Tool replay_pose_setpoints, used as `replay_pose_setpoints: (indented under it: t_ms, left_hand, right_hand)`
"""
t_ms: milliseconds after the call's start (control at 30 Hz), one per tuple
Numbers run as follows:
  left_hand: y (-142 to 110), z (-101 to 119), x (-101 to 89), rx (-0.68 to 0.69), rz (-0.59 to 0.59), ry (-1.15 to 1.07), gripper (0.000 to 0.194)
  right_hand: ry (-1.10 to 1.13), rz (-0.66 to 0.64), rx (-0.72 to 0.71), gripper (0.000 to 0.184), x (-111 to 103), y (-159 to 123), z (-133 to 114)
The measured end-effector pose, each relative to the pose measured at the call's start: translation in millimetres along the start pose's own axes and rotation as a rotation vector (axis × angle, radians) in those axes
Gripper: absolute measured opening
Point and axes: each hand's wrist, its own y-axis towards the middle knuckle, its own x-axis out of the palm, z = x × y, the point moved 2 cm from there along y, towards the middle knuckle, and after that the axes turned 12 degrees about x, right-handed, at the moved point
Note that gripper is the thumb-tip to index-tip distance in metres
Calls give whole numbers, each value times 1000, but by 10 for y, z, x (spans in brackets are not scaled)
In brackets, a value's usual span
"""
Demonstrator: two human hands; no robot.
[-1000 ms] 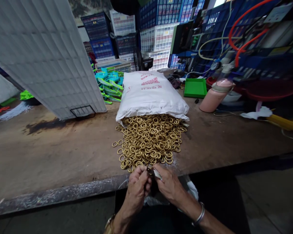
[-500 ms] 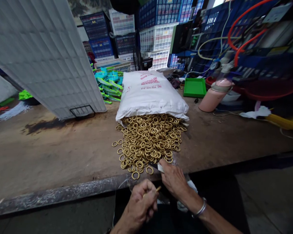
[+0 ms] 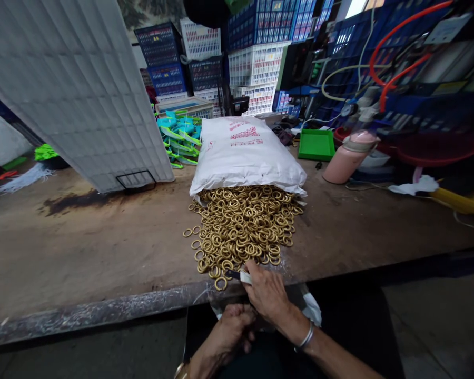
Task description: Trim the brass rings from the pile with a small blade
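My right hand [image 3: 266,289] is closed round a small knife [image 3: 245,277] with a white grip and a dark blade. The blade points left over the near edge of a pile of gold rings [image 3: 245,226] on the table. One ring [image 3: 220,284] lies apart at the front, just left of the blade tip. Below the table edge, my left hand [image 3: 234,329] has its fingers curled together close under my right wrist; whether anything is in them is hidden. A white sack [image 3: 247,155] with red print lies behind the rings, its mouth towards me.
A tall grey-white ribbed panel [image 3: 82,95] stands at left. Green and turquoise plastic pieces [image 3: 179,134] lie beside the sack. At right are a green tray [image 3: 316,145] and a pink bottle [image 3: 347,160]. Stacked crates [image 3: 256,63] fill the back. Pale plastic [image 3: 310,308] hangs below the table edge.
My left hand drew back from the pile with a ring, then moved below the table edge, where the ring no longer shows. My right hand, still holding the knife, shifted left near the front rings.
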Motion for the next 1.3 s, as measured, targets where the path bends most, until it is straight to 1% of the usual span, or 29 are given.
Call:
replay_pose_setpoints:
  t_ms: [100,200,267,333,433,500,567,633,667,767,833,967,1067,1100,1200,1300]
  left_hand:
    - [56,-2,52,81,22,-114,21]
    - [85,29,122,164,-21,-155,25]
    - [91,61,150,192,-34,-85,28]
    - [85,104,158,221,-48,45,30]
    - [39,185,152,259,-121,204,30]
    - [-19,239,138,248,-158,262,30]
    - [-88,291,117,215,-150,275,29]
    - [-149,343,98,200,-111,234,34]
    - [-170,371,89,203,-70,206,36]
    - [-195,464,69,244,117,167,40]
    - [-183,531,73,271,204,185,39]
    - [-116,616,95,322,211,238,37]
    - [-63,608,74,380,231,249,34]
    - [-50,600,63,403,243,261,32]
    - [-40,598,47,498,281,335,27]
    - [-52,631,62,583,280,411,23]
  right_hand:
    - [-18,-5,11,19,-10,12,-17]
    - [-8,-23,15,17,-31,17,-35]
    - [3,-35,21,18,-38,17,-36]
    - [16,-41,26,21,-39,18,-23]
    - [93,-41,-6,23,-52,24,21]
    - [172,-38,-28,22,-78,30,63]
    - [251,-37,-44,20,-110,29,104]
    - [318,-34,-62,20,-136,13,136]
    - [347,-32,-74,21,-145,-1,146]
    - [413,-42,-110,22,-153,-54,156]
    - [445,-54,-138,20,-155,-86,146]
    - [489,-76,-164,15,-171,-111,110]
    - [553,-101,-127,6,-193,-97,82]
    - [589,-109,-103,5,-202,-89,73]
    - [719,-160,-30,20,-223,-64,42]
    - [830,-247,25,28,-209,-44,22]
